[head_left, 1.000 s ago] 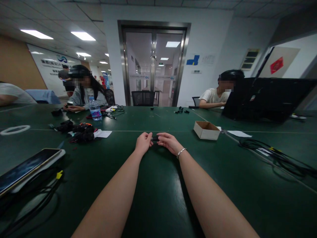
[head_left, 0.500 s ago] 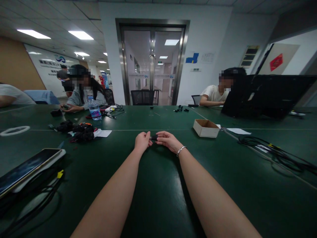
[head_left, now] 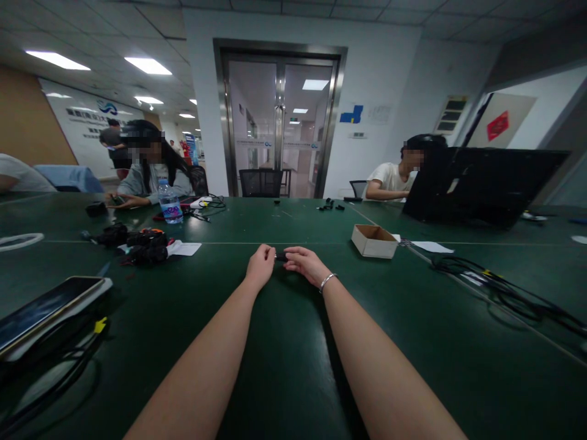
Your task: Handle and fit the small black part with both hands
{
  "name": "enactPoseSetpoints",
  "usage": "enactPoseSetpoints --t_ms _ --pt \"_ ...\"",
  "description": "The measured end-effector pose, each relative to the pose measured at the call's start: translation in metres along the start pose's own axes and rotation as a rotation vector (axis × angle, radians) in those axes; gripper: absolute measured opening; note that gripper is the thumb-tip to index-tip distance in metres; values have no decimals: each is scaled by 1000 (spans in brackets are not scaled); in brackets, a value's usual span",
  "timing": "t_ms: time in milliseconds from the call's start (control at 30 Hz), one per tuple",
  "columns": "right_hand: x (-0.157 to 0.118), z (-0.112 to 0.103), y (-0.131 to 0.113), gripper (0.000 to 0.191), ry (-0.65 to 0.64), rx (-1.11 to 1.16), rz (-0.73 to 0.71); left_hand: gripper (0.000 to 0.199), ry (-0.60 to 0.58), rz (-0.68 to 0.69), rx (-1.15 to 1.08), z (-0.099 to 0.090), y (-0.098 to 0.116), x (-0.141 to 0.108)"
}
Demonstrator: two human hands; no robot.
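Both hands meet above the middle of the green table, with a small black piece between them. A light, metal-looking end shows on its left side, but the piece is too small for me to tell its kind. My left hand pinches that left end between thumb and fingers. My right hand, with a silver bracelet at the wrist, has its thumb and fingertips closed on the right end. Fingers hide both ends in part.
An open cardboard box stands right of my hands. Coiled black cables lie farther right, and a phone lies left. Beyond are black gadgets, a water bottle, small black pieces and a monitor. People sit opposite.
The view has shifted slightly, so most things appear a little farther left. My right fingers sit a bit differently, and more of the black piece shows between the hands.
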State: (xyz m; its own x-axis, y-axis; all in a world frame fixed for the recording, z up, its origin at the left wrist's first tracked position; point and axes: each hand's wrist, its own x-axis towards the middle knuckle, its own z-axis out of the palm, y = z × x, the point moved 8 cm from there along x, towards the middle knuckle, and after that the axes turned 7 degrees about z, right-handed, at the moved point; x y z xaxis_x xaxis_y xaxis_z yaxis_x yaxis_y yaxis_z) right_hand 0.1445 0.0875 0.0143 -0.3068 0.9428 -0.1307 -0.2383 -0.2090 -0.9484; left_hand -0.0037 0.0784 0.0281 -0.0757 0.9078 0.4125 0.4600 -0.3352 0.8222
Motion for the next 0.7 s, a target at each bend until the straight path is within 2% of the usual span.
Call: enactPoseSetpoints --t_ms 133,233,367,467,567,700 --pt "1 -3 0 5 48 33 2 8 22 37 -144 0 5 1" --pt "2 -5 1 3 54 45 3 12 -6 54 -299 0 8 3" --pt "2 -5 1 3 37 52 7 21 -44 -110 -434 4 -4 4" --pt "2 -6 1 4 38 64 3 24 -30 -223 -432 6 -15 3" --pt "2 -6 1 4 40 64 4 24 -35 -164 -358 5 -12 2" --pt "1 -6 1 4 50 70 2 16 -36 -46 -390 4 -1 2"
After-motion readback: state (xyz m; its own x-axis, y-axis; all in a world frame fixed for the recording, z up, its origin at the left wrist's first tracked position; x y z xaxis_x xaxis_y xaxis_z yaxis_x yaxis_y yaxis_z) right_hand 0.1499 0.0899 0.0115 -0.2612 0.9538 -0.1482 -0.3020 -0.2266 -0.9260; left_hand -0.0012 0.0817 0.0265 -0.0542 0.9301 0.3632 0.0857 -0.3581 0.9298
